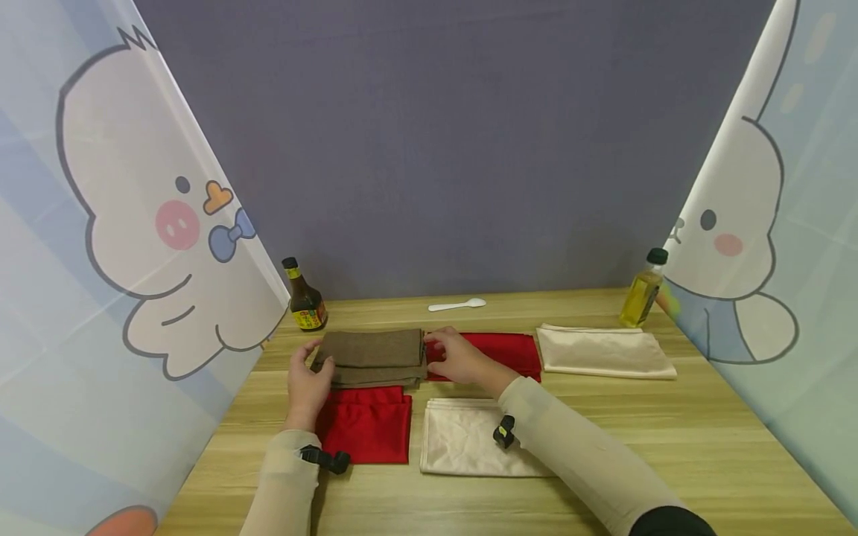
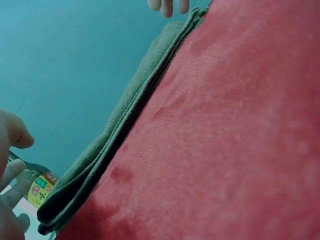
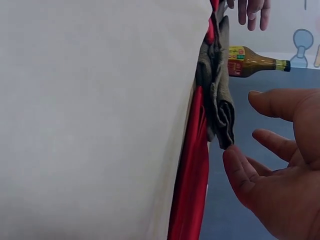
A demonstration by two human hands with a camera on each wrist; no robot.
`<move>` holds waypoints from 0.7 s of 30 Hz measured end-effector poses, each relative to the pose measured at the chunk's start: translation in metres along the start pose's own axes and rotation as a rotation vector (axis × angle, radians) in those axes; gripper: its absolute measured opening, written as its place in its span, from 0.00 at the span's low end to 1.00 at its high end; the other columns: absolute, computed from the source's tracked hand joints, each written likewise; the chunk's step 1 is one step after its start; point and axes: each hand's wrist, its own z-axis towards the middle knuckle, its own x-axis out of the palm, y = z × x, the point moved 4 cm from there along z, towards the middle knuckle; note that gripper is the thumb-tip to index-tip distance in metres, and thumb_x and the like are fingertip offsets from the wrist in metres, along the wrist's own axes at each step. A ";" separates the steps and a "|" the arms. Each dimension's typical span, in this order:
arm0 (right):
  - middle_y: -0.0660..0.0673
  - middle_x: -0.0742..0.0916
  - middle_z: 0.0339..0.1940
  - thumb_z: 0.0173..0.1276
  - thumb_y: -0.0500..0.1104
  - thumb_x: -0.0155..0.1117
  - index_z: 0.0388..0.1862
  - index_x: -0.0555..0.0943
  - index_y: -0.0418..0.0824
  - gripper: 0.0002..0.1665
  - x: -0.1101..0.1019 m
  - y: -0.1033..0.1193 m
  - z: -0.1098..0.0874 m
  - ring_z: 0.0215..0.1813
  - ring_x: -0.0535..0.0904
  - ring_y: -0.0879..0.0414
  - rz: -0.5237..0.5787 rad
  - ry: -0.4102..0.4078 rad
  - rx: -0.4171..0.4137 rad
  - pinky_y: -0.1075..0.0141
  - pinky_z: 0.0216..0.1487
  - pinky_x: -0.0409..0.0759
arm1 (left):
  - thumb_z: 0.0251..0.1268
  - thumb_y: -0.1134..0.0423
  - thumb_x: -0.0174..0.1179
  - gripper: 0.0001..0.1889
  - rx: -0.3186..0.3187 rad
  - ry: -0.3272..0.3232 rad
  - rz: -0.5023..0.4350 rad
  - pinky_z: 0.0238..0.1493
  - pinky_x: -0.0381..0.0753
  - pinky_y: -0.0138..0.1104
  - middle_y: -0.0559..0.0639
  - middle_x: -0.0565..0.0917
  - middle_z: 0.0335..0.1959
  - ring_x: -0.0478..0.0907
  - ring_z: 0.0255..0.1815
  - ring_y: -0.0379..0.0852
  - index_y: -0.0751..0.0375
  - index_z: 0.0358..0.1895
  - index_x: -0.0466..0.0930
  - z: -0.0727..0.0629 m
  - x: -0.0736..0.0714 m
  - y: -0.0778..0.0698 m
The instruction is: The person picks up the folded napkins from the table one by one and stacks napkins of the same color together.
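A folded brown cloth [image 1: 372,350] lies in the back row, over the rear edge of a folded red cloth [image 1: 369,428]. At its left end is my left hand [image 1: 310,383], thumb and fingers spread apart. In the left wrist view, the fingers of that hand [image 2: 11,180] stand clear of the brown cloth [image 2: 112,135]. My right hand [image 1: 462,359] is at the other end, above a second red cloth [image 1: 503,350]. In the right wrist view, a fingertip of the right hand [image 3: 280,170] meets or nearly meets the brown cloth's corner [image 3: 222,110]; nothing is pinched.
A cream cloth [image 1: 462,439] lies in front, partly under my right forearm; another cream cloth [image 1: 603,353] lies at right. Behind stand a dark sauce bottle [image 1: 308,305] and an oil bottle [image 1: 641,298]. A white spoon [image 1: 457,305] lies near the back wall.
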 end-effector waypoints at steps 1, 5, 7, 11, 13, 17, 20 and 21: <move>0.37 0.74 0.69 0.69 0.34 0.72 0.74 0.74 0.33 0.35 -0.002 0.000 -0.003 0.67 0.77 0.41 0.005 -0.006 -0.006 0.51 0.62 0.81 | 0.67 0.75 0.64 0.23 0.015 -0.006 0.003 0.75 0.60 0.59 0.69 0.74 0.67 0.66 0.73 0.66 0.71 0.66 0.77 0.000 0.000 -0.001; 0.41 0.75 0.69 0.70 0.34 0.72 0.74 0.74 0.35 0.34 -0.009 -0.002 -0.016 0.69 0.76 0.43 0.030 -0.009 0.006 0.50 0.64 0.79 | 0.68 0.76 0.64 0.22 0.069 -0.005 -0.008 0.74 0.62 0.60 0.68 0.75 0.66 0.67 0.73 0.65 0.71 0.65 0.78 -0.003 0.004 -0.009; 0.43 0.75 0.69 0.70 0.35 0.72 0.74 0.74 0.36 0.34 -0.012 -0.004 -0.023 0.70 0.75 0.44 0.036 -0.007 0.014 0.50 0.65 0.79 | 0.68 0.77 0.64 0.22 0.097 0.018 -0.034 0.73 0.62 0.60 0.67 0.76 0.65 0.68 0.72 0.63 0.71 0.65 0.78 -0.005 0.008 -0.015; 0.43 0.75 0.70 0.70 0.36 0.74 0.73 0.75 0.37 0.34 -0.018 -0.007 -0.037 0.70 0.75 0.44 0.023 -0.014 0.012 0.48 0.66 0.78 | 0.67 0.79 0.65 0.22 0.158 0.079 -0.102 0.73 0.63 0.60 0.66 0.77 0.64 0.70 0.71 0.62 0.71 0.63 0.79 -0.010 0.017 -0.027; 0.44 0.76 0.70 0.69 0.37 0.75 0.72 0.76 0.40 0.34 -0.022 -0.009 -0.044 0.69 0.76 0.44 0.011 -0.017 0.009 0.47 0.66 0.77 | 0.66 0.80 0.66 0.22 0.182 0.099 -0.127 0.74 0.63 0.59 0.66 0.78 0.63 0.71 0.71 0.61 0.70 0.63 0.79 -0.013 0.022 -0.030; 0.46 0.77 0.69 0.70 0.39 0.75 0.72 0.76 0.44 0.33 -0.032 -0.013 -0.057 0.69 0.76 0.45 0.009 -0.021 0.012 0.46 0.66 0.77 | 0.66 0.79 0.66 0.22 0.197 0.133 -0.146 0.72 0.67 0.57 0.64 0.79 0.62 0.73 0.70 0.59 0.68 0.62 0.80 -0.017 0.030 -0.033; 0.45 0.77 0.68 0.70 0.39 0.74 0.72 0.76 0.43 0.33 -0.039 -0.016 -0.065 0.69 0.76 0.43 0.016 -0.026 0.000 0.44 0.66 0.77 | 0.68 0.77 0.67 0.21 0.185 0.169 -0.141 0.70 0.70 0.57 0.62 0.80 0.62 0.74 0.68 0.60 0.66 0.62 0.80 -0.021 0.034 -0.034; 0.44 0.77 0.68 0.70 0.39 0.74 0.72 0.76 0.42 0.33 -0.040 -0.016 -0.067 0.68 0.76 0.42 0.017 -0.025 -0.007 0.44 0.66 0.77 | 0.68 0.76 0.67 0.20 0.178 0.186 -0.141 0.68 0.71 0.57 0.62 0.80 0.62 0.74 0.68 0.61 0.66 0.62 0.80 -0.022 0.035 -0.034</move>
